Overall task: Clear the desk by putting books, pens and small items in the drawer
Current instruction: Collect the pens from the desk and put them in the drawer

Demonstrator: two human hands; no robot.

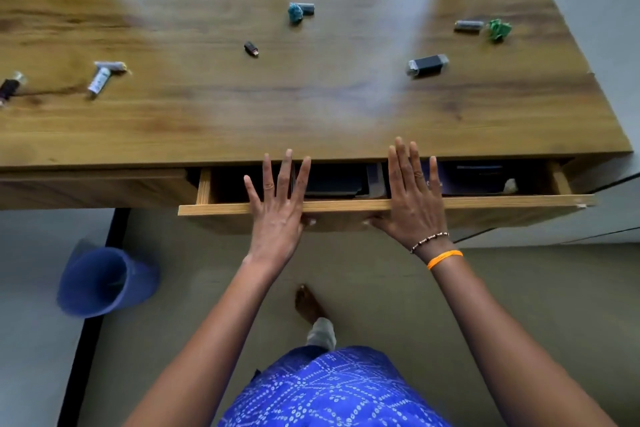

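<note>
Drawer front under both flat hands' grip.

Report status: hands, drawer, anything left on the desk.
Left hand, right hand flat on drawer front. Drawer part open. Small items on desk, among them flash drive.

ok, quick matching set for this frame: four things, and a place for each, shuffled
Things:
1. USB stick
2. green crumpled paper
3. blue bin
4. left hand

Places:
A. on the floor, left of the drawer
B. far right of the desk top
C. flat on the drawer's front edge
D. middle of the desk top

Pairs: 1-D, 2-B, 3-A, 4-C
</note>
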